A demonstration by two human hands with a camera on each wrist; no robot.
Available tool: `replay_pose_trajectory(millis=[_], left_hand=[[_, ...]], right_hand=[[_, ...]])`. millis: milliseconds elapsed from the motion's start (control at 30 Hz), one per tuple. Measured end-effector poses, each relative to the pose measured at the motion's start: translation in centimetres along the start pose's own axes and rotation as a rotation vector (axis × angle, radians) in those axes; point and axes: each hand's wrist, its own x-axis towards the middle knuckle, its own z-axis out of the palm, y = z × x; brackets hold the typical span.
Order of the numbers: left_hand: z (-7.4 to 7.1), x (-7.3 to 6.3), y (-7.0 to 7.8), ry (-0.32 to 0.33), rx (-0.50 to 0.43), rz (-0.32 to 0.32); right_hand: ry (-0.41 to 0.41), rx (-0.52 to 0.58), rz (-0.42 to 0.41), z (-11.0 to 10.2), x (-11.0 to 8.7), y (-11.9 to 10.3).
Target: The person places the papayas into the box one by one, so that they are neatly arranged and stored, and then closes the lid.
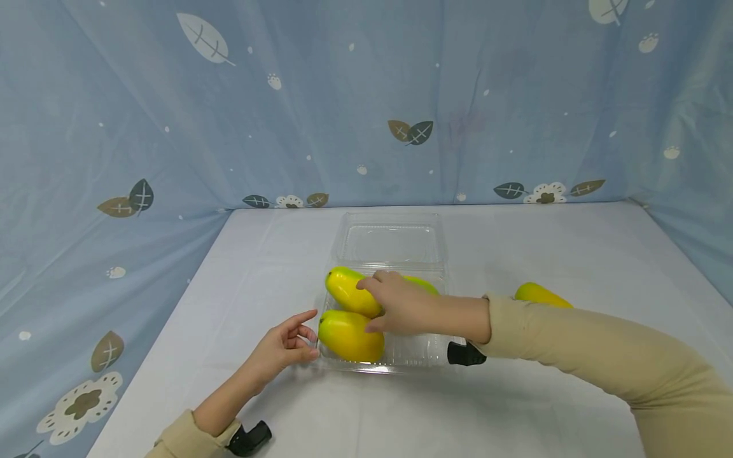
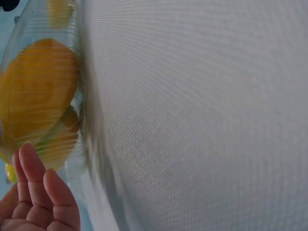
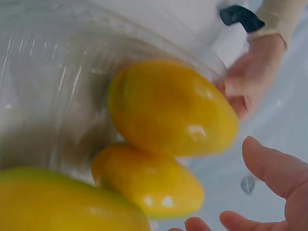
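Note:
A clear plastic clamshell box holds several yellow-green mangoes. One mango lies at the front left, another mango sits behind it, and a third mango is partly hidden by my right hand. That right hand is over the box with fingers and thumb spread; in the right wrist view its thumb stands apart from the nearest mango. My left hand is at the box's left side, fingers loosely bent, fingertips right at the wall.
The box's lid is folded back flat behind it. Another mango lies on the white tablecloth at the right, partly covered by my right sleeve. A blue patterned curtain rises behind the table.

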Motion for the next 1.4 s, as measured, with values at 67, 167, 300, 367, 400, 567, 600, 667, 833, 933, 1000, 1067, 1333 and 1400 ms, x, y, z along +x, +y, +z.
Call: replay_pose_trajectory(millis=[67,167,300,367,400,567,600,667,833,933,1000,1067,1333,1400], left_hand=[[0.0,0.0,0.0,0.0,0.002,0.003],[0.0,0.0,-0.1,-0.002,0.005,0.007],[0.1,0.1,-0.1,0.002,0.008,0.002],[0.1,0.1,-0.2,0.004,0.015,-0.001],[0.1,0.1,-0.2,0.007,0.016,-0.004],[0.1,0.1,-0.3,0.008,0.019,-0.002],[0.1,0.1,-0.3,0.008,0.016,-0.003],[0.1,0.0,-0.3,0.01,0.014,-0.006],[0.2,-0.1,-0.3,0.01,0.004,-0.012],[0.2,-0.1,-0.3,0.011,0.002,-0.013],[0.2,-0.1,-0.3,0.01,0.001,-0.012],[0.2,-0.1,-0.3,0.01,0.0,-0.011],[0.2,-0.1,-0.3,0.007,0.003,-0.01],[0.2,-0.1,-0.2,0.01,0.006,-0.011]], right_hand=[[0.021,0.01,-0.011,-0.8,-0.3,0.5],[0.049,0.041,-0.01,-2.0,-0.9,1.1],[0.069,0.087,0.015,-3.5,-2.1,2.0],[0.078,0.105,0.015,-4.1,-2.9,2.6],[0.084,0.112,0.011,-4.3,-3.3,3.0],[0.128,0.137,0.022,-5.1,-5.6,4.7],[0.142,0.139,0.027,-5.2,-6.0,5.0],[0.165,0.141,0.038,-5.4,-6.9,5.6],[0.208,0.151,0.064,-5.6,-9.0,7.3],[0.221,0.165,0.102,-5.5,-10.1,8.6],[0.229,0.177,0.131,-5.3,-10.8,9.6],[0.247,0.19,0.141,-5.1,-11.6,10.6],[0.327,0.196,0.198,-4.5,-15.0,14.4],[0.334,0.19,0.22,-4.3,-15.6,15.0]])
